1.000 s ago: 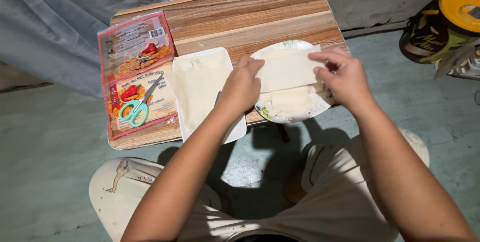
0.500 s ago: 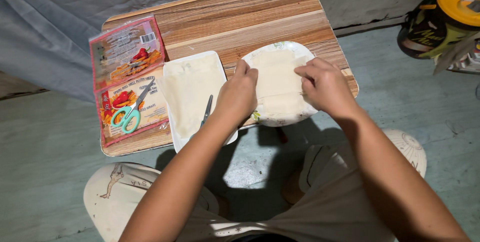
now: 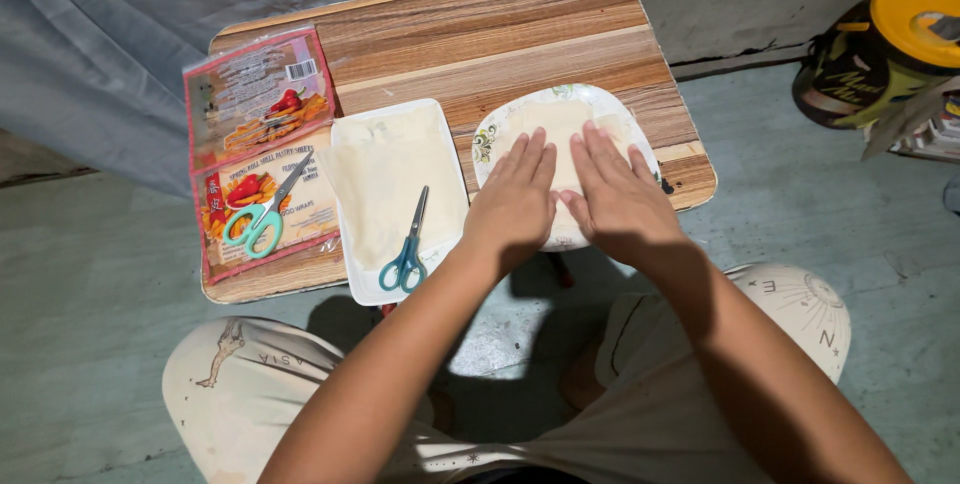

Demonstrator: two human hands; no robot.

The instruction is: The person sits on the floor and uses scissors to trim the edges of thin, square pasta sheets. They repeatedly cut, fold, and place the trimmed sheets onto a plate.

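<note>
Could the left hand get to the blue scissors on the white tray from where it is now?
Probably yes. The left hand lies flat on the wrapper in the round plate, and the blue scissors lie uncovered on the white tray just beside it, with nothing between them.

Small wooden table (image 3: pixel 520 34) being stood on the floor, bearing a wrapper packet (image 3: pixel 255 144), white tray (image 3: pixel 352 284), patterned plate (image 3: pixel 490 134).
</note>
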